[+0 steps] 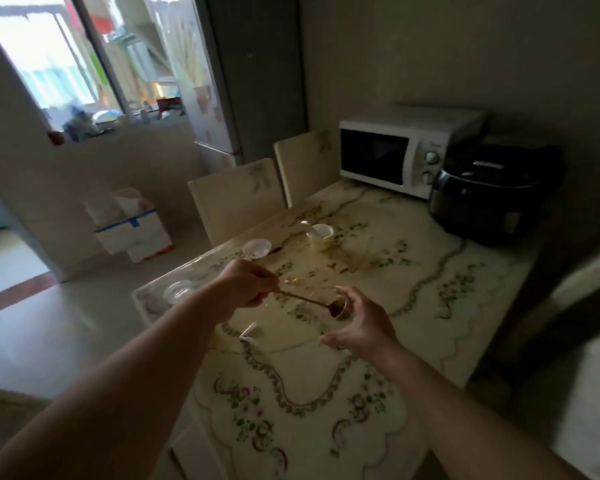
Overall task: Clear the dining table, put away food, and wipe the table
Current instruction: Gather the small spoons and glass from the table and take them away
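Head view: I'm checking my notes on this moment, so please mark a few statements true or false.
1. The left hand pinches the spoon by its handle. True.
2. The microwave stands on the floor. False: it stands on the table, beside the rice cooker.
3. The right hand holds a clear cup, with the spoon's bowl end inside it. True.
4. The white bowl is in the right hand. False: it stands on the table, apart from both hands.

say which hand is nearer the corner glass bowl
Left. The left hand, gripping a spoon, is just right of the glass bowl; the right hand, around a cup, is farther right.
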`<state>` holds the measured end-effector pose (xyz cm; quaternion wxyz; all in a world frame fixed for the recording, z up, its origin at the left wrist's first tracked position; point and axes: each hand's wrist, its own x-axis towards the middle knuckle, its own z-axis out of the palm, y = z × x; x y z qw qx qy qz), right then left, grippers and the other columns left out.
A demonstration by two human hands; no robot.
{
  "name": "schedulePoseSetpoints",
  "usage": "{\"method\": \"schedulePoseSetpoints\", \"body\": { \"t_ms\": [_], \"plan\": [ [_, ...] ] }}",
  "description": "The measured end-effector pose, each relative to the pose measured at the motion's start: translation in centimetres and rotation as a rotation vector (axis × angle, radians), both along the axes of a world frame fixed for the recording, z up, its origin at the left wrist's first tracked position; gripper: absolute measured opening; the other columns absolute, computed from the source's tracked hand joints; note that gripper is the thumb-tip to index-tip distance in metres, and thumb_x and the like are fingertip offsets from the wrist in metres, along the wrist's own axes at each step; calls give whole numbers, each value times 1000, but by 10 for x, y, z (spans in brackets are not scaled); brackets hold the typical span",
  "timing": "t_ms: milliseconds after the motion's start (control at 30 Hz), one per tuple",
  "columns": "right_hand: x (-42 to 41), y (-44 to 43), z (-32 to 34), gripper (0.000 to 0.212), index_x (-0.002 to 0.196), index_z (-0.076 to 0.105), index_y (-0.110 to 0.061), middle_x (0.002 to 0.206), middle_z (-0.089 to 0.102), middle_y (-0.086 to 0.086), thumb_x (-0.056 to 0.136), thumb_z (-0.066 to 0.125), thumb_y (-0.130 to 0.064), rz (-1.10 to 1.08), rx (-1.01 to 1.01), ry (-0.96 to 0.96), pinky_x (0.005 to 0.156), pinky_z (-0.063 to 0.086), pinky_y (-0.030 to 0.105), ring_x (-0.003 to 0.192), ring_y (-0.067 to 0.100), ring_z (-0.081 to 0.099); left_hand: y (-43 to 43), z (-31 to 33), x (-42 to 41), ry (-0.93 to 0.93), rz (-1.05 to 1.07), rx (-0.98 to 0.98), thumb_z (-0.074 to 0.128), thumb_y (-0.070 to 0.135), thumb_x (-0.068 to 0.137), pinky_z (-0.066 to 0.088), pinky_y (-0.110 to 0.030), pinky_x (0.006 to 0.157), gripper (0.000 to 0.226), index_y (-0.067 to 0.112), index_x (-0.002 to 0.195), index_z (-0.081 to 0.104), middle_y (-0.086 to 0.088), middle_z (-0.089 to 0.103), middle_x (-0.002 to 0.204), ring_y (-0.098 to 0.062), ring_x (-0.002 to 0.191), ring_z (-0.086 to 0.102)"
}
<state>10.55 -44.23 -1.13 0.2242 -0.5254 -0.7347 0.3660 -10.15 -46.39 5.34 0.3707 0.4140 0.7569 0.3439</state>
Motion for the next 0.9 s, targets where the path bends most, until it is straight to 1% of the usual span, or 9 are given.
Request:
{"method": "schedulePoseSetpoints", "body": {
  "t_ms": [133, 233, 300, 433, 533, 667, 733, 833, 900],
  "plan": [
    [43, -15, 13, 90, 136, 38, -26, 133, 54, -5, 60, 85, -33, -107, 22, 44, 91, 49, 27, 115, 14, 56, 13, 13, 52, -50, -36, 130, 70, 6, 83, 53, -20, 56, 11, 12, 75, 67, -5, 61, 69, -11, 59, 56],
    [75, -22, 25, 83, 128, 41, -24, 126, 56, -7, 58, 83, -37, -204, 67, 44, 89, 51, 30, 109, 13, 57, 21, 25, 95, -150, -85, 233, 72, 7, 81, 52, -16, 51, 5, 8, 82, 68, -6, 62, 71, -12, 60, 57],
    [98, -27, 36, 84, 127, 43, -26, 122, 57, -9, 55, 83, -42, -259, 92, 35, 90, 51, 31, 109, 13, 57, 26, 34, 126, -221, -129, 282, 74, 9, 80, 53, -18, 53, 10, 3, 87, 69, -6, 63, 70, -13, 60, 57],
    [149, -38, 55, 79, 120, 47, -24, 118, 61, -9, 54, 86, -44, -380, 176, 94, 91, 51, 37, 108, 13, 59, 36, 46, 193, -305, -269, 318, 74, 13, 80, 52, -21, 57, 8, 10, 77, 68, -3, 60, 64, -12, 59, 56],
    [192, -44, 68, 74, 117, 48, -26, 111, 61, -11, 55, 85, -44, -496, 239, 99, 86, 52, 35, 102, 11, 59, 38, 55, 247, -353, -383, 328, 74, 17, 81, 49, -23, 60, 11, 10, 78, 66, -1, 59, 63, -12, 59, 55],
    [246, -55, 78, 73, 117, 50, -24, 110, 61, -10, 56, 85, -45, -631, 277, 107, 85, 52, 35, 101, 12, 59, 37, 67, 307, -439, -485, 335, 72, 18, 82, 46, -24, 62, 11, 10, 81, 66, -2, 58, 67, -12, 62, 53],
    [275, -62, 79, 73, 116, 51, -24, 106, 60, -12, 56, 86, -44, -713, 291, 119, 80, 51, 29, 97, 10, 59, 34, 70, 337, -446, -549, 322, 72, 21, 82, 48, -24, 64, 14, 8, 86, 68, -3, 60, 70, -12, 64, 54],
    [328, -74, 79, 64, 104, 50, -27, 91, 55, -17, 55, 86, -47, -835, 304, 84, 61, 39, 16, 84, 5, 55, 28, 69, 390, -465, -613, 301, 72, 23, 82, 48, -20, 61, 15, 10, 89, 70, 0, 62, 68, -10, 63, 55],
    [358, -82, 76, 61, 101, 48, -29, 87, 52, -18, 56, 85, -48, -888, 298, 55, 60, 36, 15, 82, 4, 54, 25, 67, 423, -482, -631, 272, 73, 27, 80, 50, -21, 62, 18, 11, 88, 71, -3, 63, 73, -12, 67, 56]
  ]
}}
